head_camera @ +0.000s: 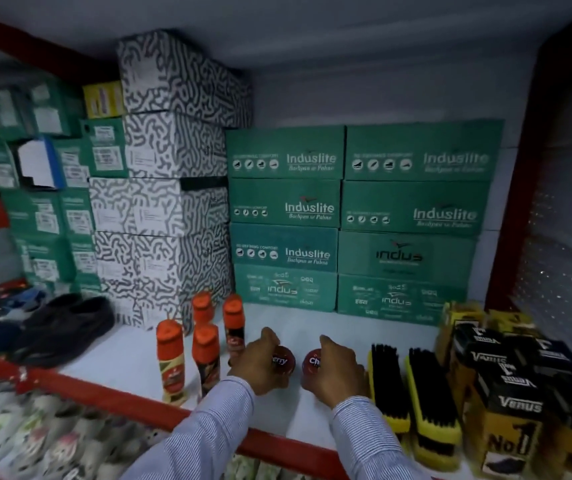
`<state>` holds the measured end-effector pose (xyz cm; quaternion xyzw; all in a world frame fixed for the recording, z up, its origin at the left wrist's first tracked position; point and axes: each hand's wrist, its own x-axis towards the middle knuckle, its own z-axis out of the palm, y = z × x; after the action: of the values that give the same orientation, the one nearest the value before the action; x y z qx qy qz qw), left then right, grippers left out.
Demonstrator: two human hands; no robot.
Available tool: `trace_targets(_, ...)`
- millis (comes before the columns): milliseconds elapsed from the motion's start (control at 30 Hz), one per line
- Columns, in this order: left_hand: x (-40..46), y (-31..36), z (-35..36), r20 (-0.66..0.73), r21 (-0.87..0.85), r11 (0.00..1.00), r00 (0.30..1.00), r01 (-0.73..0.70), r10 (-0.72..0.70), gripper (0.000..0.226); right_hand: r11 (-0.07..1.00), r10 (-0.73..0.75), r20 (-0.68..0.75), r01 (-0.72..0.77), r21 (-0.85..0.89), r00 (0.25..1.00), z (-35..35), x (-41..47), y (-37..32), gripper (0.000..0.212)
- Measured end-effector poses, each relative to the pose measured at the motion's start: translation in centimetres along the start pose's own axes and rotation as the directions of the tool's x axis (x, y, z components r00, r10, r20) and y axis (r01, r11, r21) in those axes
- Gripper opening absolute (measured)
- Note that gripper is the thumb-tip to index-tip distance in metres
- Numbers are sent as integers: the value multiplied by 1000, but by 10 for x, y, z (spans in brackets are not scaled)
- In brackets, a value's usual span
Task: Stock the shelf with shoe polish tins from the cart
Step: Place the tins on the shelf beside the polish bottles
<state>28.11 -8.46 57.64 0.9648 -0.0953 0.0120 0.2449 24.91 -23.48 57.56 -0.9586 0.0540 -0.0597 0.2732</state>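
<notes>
1. My left hand (260, 363) is wrapped around one red shoe polish tin (282, 359). My fingers (268, 336) curl over its top, closed on it.
2. My right hand (338, 370) holds a second red tin (311, 362) the same way, with the fingers closed around it.
3. Both tins are low over the white shelf (298, 323), close to its front edge and just beside each other. I cannot tell if they already touch the shelf or hang a tiny bit above it.
4. The tins sit in the open gap between the orange-capped polish bottles (205, 355) on my left and the yellow brushes (430, 403) on my right.
5. Behind the gap, green shoe boxes (284, 202) are piled up against the back wall. There is bare shelf between them and my hands.
6. I think the job is only just starting. These two tins are the only tins I can see on this shelf, and I have not let go of them yet.
7. What is left: set these two down, let go, and bring more tins. I cannot see the cart, so I cannot tell how many tins are waiting in it.
8. There is plenty of room behind the tins for more rows.
</notes>
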Motion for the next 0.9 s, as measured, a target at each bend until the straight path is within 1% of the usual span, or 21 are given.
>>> trace_targets(133, 16, -4, 6, 30, 23, 999, 999, 39, -39, 67, 997, 52, 71, -48, -66, 996, 10, 14, 4, 52)
trace_targets(200, 19, -5, 8, 64, 39, 998, 996, 57, -60, 67, 994, 74, 86, -67, -85, 994, 15, 20, 5, 53)
trace_targets(267, 19, -4, 11, 100, 49, 997, 993, 64, -69, 65, 993, 81, 118, -70, -93, 990, 17, 24, 6, 65)
trace_targets(333, 16, -2, 10, 103, 63, 996, 992, 64, -70, 61, 995, 65, 134, -55, -77, 989, 17, 25, 7, 80)
trace_targets(367, 13, 1, 8, 90, 59, 996, 994, 61, -66, 61, 997, 46, 121, -39, -61, 992, 14, 23, 6, 82)
trace_targets(467, -5, 7, -2, 18, 56, 998, 1000, 10, -11, 66, 997, -71, 12, 71, -14, 997, 3, 3, 8, 73)
trace_targets(567, -50, 13, -10, -76, 64, 992, 991, -106, 111, 67, 975, -222, -66, 223, 1, 973, 1, -34, 14, 78)
trace_targets(633, -88, 13, -8, -193, 46, 975, 956, -217, 222, 69, 928, -351, -180, 367, 64, 919, 7, -63, 21, 75)
trace_targets(700, -128, 6, 2, -281, 81, 957, 915, -278, 290, 73, 870, -443, -290, 485, 88, 848, 14, -101, 27, 68)
trace_targets(767, -171, -14, 27, -274, 193, 948, 914, -252, 298, 71, 832, -511, -305, 551, 57, 803, 38, -141, 38, 60)
trace_targets(800, -192, -26, 42, -256, 224, 947, 924, -229, 284, 70, 827, -526, -290, 560, 44, 799, 52, -162, 46, 58)
trace_targets(867, -227, -48, 70, -229, 271, 942, 937, -200, 265, 72, 823, -541, -248, 567, 42, 803, 82, -192, 63, 59)
trace_targets(900, -247, -62, 89, -184, 295, 939, 953, -178, 239, 74, 832, -536, -179, 552, 55, 825, 104, -210, 74, 63)
